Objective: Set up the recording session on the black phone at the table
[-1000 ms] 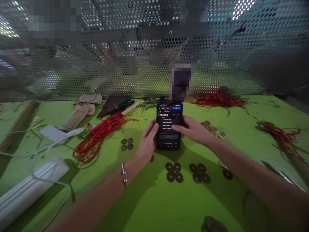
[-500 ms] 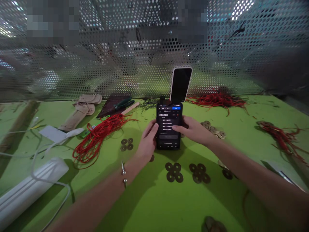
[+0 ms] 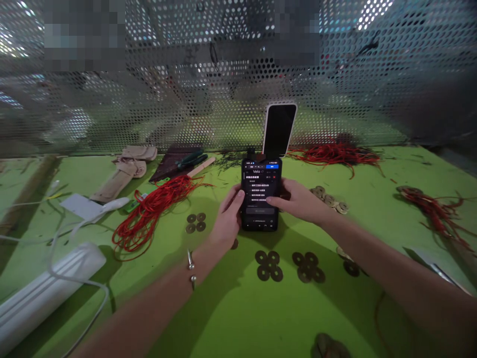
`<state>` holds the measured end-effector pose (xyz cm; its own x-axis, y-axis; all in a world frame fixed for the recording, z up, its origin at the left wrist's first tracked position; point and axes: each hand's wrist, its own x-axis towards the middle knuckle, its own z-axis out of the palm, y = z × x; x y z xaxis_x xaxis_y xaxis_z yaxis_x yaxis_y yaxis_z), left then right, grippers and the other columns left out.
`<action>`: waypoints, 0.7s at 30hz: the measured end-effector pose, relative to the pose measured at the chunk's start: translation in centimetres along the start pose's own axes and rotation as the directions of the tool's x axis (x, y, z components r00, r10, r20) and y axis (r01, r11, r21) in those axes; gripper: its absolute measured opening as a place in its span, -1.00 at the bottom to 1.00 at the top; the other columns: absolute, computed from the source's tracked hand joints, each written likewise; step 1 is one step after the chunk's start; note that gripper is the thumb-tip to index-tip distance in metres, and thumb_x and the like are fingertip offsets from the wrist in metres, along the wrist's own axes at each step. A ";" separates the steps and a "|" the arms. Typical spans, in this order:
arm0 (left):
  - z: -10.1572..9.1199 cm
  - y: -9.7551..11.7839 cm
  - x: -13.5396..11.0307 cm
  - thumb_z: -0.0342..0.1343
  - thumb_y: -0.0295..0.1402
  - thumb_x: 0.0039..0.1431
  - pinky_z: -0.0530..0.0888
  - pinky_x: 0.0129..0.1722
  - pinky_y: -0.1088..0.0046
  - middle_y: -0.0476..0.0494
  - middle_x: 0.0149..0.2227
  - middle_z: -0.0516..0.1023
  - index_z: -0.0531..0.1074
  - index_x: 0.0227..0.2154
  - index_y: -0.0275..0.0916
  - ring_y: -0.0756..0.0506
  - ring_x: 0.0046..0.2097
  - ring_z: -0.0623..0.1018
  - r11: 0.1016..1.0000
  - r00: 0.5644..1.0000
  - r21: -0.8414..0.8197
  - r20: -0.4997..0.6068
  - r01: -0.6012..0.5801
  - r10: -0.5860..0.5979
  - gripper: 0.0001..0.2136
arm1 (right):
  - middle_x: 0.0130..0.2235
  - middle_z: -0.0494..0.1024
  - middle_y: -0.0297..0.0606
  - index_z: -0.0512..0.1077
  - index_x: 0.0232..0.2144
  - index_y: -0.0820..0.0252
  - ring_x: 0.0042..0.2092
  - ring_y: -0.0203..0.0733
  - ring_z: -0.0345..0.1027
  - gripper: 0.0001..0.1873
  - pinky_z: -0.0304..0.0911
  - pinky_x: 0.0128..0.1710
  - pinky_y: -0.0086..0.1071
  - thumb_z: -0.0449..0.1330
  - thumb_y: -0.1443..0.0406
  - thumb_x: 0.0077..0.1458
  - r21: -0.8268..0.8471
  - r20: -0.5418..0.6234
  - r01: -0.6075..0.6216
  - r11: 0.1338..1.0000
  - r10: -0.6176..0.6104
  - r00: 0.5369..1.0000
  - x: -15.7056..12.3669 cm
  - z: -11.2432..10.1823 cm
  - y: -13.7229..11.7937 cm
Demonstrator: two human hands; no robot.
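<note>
A black phone (image 3: 260,194) with a lit screen showing a list is held upright over the green table (image 3: 238,308). My left hand (image 3: 225,219) grips its left edge, thumb resting on the side of the screen. My right hand (image 3: 298,200) wraps the right edge, its thumb lying across the lower screen. Behind it a second phone (image 3: 279,129) with a dark screen leans against the perforated metal wall (image 3: 186,99). Groups of round holed coins (image 3: 269,265) lie just below the phone.
A red cord bundle (image 3: 149,214) lies left of the hands, more red cords (image 3: 335,154) at the back and far right (image 3: 436,209). Coins (image 3: 330,199) sit right of the hands. A white ribbed tube (image 3: 40,293) with a cable lies at left, tan pouches (image 3: 126,169) and pliers (image 3: 190,159) behind.
The list on the phone's screen has scrolled under my right thumb. Both hands stay in the same place on the phone.
</note>
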<state>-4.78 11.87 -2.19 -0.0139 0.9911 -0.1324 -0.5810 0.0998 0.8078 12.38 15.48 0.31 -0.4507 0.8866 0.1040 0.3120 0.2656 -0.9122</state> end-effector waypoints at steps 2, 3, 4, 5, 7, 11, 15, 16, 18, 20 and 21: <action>0.0 0.1 -0.2 0.24 -0.29 -0.03 0.33 0.11 0.26 0.03 -0.18 0.59 0.52 -0.29 0.00 -0.13 0.13 0.38 1.000 1.000 -0.008 0.017 -0.010 0.010 -0.82 | -0.15 0.53 -0.15 0.34 -0.19 0.20 -0.17 0.01 0.44 -0.74 0.36 -0.17 -0.11 0.17 0.25 0.03 -0.015 -0.006 0.003 1.000 -0.004 1.000 0.0 0.0 0.0; 0.0 0.1 -0.2 0.23 -0.30 0.00 0.33 0.10 0.28 0.01 -0.19 0.58 0.52 -0.29 -0.03 -0.11 0.10 0.41 1.000 1.000 -0.013 0.018 -0.014 0.015 -0.84 | -0.16 0.54 -0.16 0.35 -0.20 0.20 -0.16 0.00 0.44 -0.77 0.35 -0.15 -0.10 0.14 0.23 0.07 -0.023 -0.017 0.016 1.000 -0.016 1.000 0.1 0.0 0.1; 0.0 0.2 -0.3 0.24 -0.31 -0.01 0.34 0.08 0.30 0.00 -0.20 0.58 0.51 -0.29 -0.05 -0.09 0.06 0.44 1.000 1.000 -0.020 0.017 -0.019 0.019 -0.83 | -0.16 0.54 -0.17 0.36 -0.21 0.19 -0.15 0.00 0.43 -0.78 0.34 -0.13 -0.10 0.10 0.20 0.11 -0.026 -0.027 0.028 0.999 -0.028 0.999 0.1 0.0 0.1; 0.0 0.2 -0.3 0.25 -0.30 -0.02 0.37 0.06 0.30 0.00 -0.21 0.58 0.50 -0.29 -0.07 -0.08 0.03 0.47 0.999 1.000 -0.026 0.019 -0.022 0.022 -0.82 | -0.16 0.54 -0.19 0.37 -0.22 0.19 -0.14 -0.01 0.42 -0.77 0.33 -0.11 -0.10 0.07 0.18 0.15 -0.025 -0.034 0.035 0.999 -0.036 0.999 0.2 0.1 0.2; 0.0 0.1 -0.3 0.26 -0.28 -0.05 0.42 -0.02 0.29 -0.01 -0.22 0.56 0.49 -0.29 -0.07 -0.07 -0.03 0.50 0.999 0.999 -0.025 0.026 -0.029 0.030 -0.79 | -0.18 0.55 -0.21 0.38 -0.24 0.18 -0.14 -0.02 0.42 -0.75 0.32 -0.11 -0.11 0.03 0.15 0.19 -0.013 -0.044 0.038 0.999 -0.039 0.998 0.2 0.1 0.3; 0.0 0.1 -0.2 0.26 -0.25 -0.05 0.45 -0.08 0.28 -0.04 -0.20 0.55 0.47 -0.27 -0.04 -0.08 -0.06 0.50 0.999 0.998 0.005 0.026 -0.053 0.053 -0.77 | -0.16 0.55 -0.21 0.38 -0.22 0.17 -0.13 -0.01 0.42 -0.76 0.34 -0.11 -0.11 0.08 0.15 0.16 -0.005 -0.029 0.037 0.999 -0.037 0.999 0.1 0.0 0.1; 0.0 0.1 -0.3 0.27 -0.27 -0.05 0.42 -0.04 0.28 -0.06 -0.21 0.56 0.49 -0.26 -0.09 -0.10 -0.05 0.50 0.999 0.999 -0.007 0.009 -0.049 0.049 -0.76 | -0.16 0.54 -0.16 0.35 -0.19 0.19 -0.18 0.01 0.45 -0.74 0.37 -0.18 -0.12 0.18 0.23 0.05 -0.033 -0.014 -0.005 0.999 0.004 1.000 0.0 0.0 0.1; 0.1 0.1 -0.3 0.26 -0.29 -0.04 0.41 -0.01 0.28 -0.06 -0.21 0.57 0.49 -0.25 -0.11 -0.10 -0.05 0.50 0.999 0.999 -0.015 0.004 -0.046 0.046 -0.77 | -0.16 0.54 -0.16 0.36 -0.20 0.20 -0.18 0.01 0.45 -0.76 0.37 -0.17 -0.12 0.16 0.23 0.06 -0.043 -0.027 0.001 0.999 -0.002 1.000 0.1 0.0 0.2; 0.1 0.1 -0.3 0.25 -0.32 -0.02 0.38 0.03 0.28 -0.05 -0.22 0.57 0.49 -0.26 -0.13 -0.09 -0.05 0.50 0.999 0.999 -0.033 0.000 -0.039 0.040 -0.79 | -0.17 0.54 -0.18 0.38 -0.23 0.19 -0.16 0.00 0.43 -0.79 0.34 -0.14 -0.12 0.10 0.19 0.14 -0.040 -0.048 0.031 0.999 -0.033 0.998 0.2 0.1 0.4; 0.2 0.1 -0.3 0.25 -0.33 -0.01 0.36 0.05 0.29 -0.05 -0.22 0.58 0.50 -0.27 -0.14 -0.10 -0.04 0.50 0.999 0.999 -0.043 0.002 -0.033 0.033 -0.81 | -0.19 0.55 -0.21 0.39 -0.25 0.18 -0.15 -0.02 0.42 -0.74 0.32 -0.13 -0.13 0.03 0.14 0.20 -0.010 -0.050 0.056 0.998 -0.057 0.997 0.3 0.1 0.5; 0.2 0.1 -0.3 0.25 -0.33 -0.01 0.35 0.06 0.29 -0.05 -0.23 0.58 0.50 -0.28 -0.14 -0.10 -0.04 0.50 0.999 1.000 -0.044 0.001 -0.030 0.030 -0.81 | -0.19 0.55 -0.22 0.40 -0.26 0.18 -0.15 -0.03 0.42 -0.72 0.32 -0.13 -0.14 0.01 0.13 0.22 0.002 -0.050 0.057 0.998 -0.057 0.997 0.3 0.1 0.4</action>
<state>-4.69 11.61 -1.99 -0.0302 0.9937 -0.1075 -0.6158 0.0662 0.7851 12.27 15.81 -0.10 -0.4251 0.8880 0.1751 0.2845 0.3147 -0.9056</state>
